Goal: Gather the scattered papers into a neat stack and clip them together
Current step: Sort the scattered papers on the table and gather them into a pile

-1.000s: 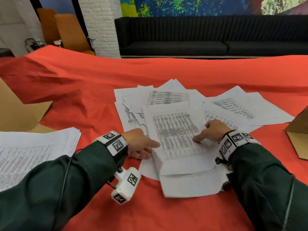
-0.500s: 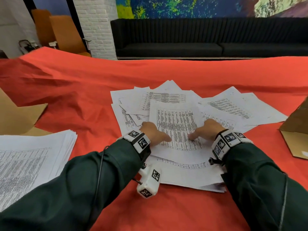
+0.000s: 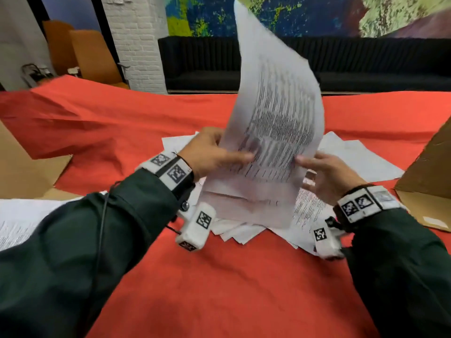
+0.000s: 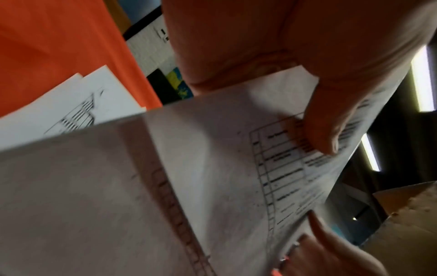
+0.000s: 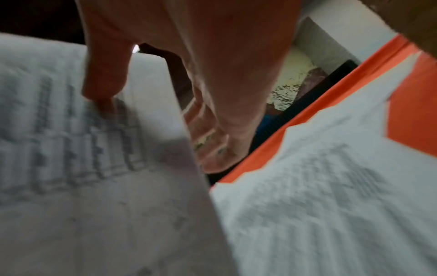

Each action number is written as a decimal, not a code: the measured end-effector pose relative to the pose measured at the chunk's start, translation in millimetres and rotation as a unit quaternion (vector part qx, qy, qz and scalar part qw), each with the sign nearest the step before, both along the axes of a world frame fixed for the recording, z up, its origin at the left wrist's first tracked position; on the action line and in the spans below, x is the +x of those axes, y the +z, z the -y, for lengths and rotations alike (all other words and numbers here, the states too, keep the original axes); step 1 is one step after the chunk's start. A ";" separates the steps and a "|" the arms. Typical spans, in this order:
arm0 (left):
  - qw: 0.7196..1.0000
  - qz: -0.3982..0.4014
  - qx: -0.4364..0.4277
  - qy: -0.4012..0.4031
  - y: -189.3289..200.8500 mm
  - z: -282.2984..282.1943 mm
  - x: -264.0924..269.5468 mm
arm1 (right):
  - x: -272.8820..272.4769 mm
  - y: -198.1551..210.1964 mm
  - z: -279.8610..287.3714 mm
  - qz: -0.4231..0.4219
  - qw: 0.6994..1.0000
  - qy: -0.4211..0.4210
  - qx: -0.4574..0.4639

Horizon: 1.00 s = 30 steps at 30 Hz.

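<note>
A bundle of printed papers (image 3: 273, 113) stands upright and curved above the red-covered table (image 3: 231, 276). My left hand (image 3: 217, 154) grips its left edge, thumb (image 4: 326, 127) on the printed face and fingers behind. My right hand (image 3: 324, 172) pinches the right edge, thumb (image 5: 104, 82) in front and fingers (image 5: 220, 145) behind the sheets. More loose papers (image 3: 353, 154) lie fanned out on the cloth beneath and to the right; the lifted bundle hides part of them. No clip shows in any view.
A separate thick stack of papers (image 3: 24, 220) lies at the left edge, next to flat cardboard (image 3: 22, 172). A cardboard box (image 3: 429, 172) stands at the right. A black sofa (image 3: 366, 64) runs behind the table.
The sheets that lay flat under both hands have been gathered and lifted upright off the table. Both hands rose with them and now grip their edges.
</note>
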<state>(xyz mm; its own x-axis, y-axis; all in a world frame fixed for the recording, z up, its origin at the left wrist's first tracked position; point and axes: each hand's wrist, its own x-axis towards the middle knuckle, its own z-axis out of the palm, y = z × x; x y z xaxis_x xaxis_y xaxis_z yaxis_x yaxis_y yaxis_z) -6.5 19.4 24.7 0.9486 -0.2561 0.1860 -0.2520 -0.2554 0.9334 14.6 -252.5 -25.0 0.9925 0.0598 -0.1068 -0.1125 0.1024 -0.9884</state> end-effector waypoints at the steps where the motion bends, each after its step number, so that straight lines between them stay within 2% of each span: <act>1: 1.000 0.023 -0.003 0.010 10.6 -3.0 -0.5 | -3.6 16.0 -4.1 0.044 0.998 -0.015 0.029; 3: 0.995 0.083 0.005 0.058 27.8 -8.5 -1.7 | -11.7 49.1 -17.2 0.141 0.987 -0.062 0.053; 6: 0.967 0.198 0.016 0.157 54.7 -11.2 -13.1 | -29.4 95.1 -38.0 0.277 0.954 -0.112 0.011; 8: 0.944 0.255 0.022 0.206 66.6 -13.0 -20.9 | -41.4 113.5 -48.3 0.334 0.936 -0.113 -0.010; 10: 0.945 0.260 -0.019 0.197 71.5 -16.0 -26.9 | -46.8 116.8 -54.3 0.354 0.930 -0.102 -0.001; 13: 0.952 0.232 -0.138 0.143 64.3 -15.7 -34.4 | -48.8 104.0 -59.2 0.329 0.940 -0.085 0.011; 15: 0.953 0.208 -0.182 0.125 51.5 -14.3 -35.4 | -49.3 90.9 -61.1 0.302 0.949 -0.090 -0.003; 19: 0.962 0.161 -0.178 0.127 31.9 -11.9 -33.0 | -45.2 69.4 -67.8 0.272 0.954 -0.116 -0.051; 23: 0.958 0.153 -0.195 0.147 30.3 -13.9 -26.9 | -36.2 68.1 -72.0 0.274 0.952 -0.126 -0.058; 25: 0.965 0.125 -0.181 0.140 14.7 -18.9 -20.4 | -30.5 61.1 -71.9 0.257 0.955 -0.126 -0.079; 28: 0.981 0.074 -0.030 0.176 -17.7 -28.5 -5.5 | -23.2 34.8 -61.5 0.134 0.964 -0.052 -0.224; 29: 0.976 0.073 -0.003 0.204 -21.7 -33.7 -1.3 | -25.1 21.6 -57.6 0.075 0.946 -0.004 -0.315; 30: 0.969 0.073 -0.006 0.234 -22.9 -41.9 2.9 | -26.4 5.7 -53.2 0.024 0.905 0.040 -0.422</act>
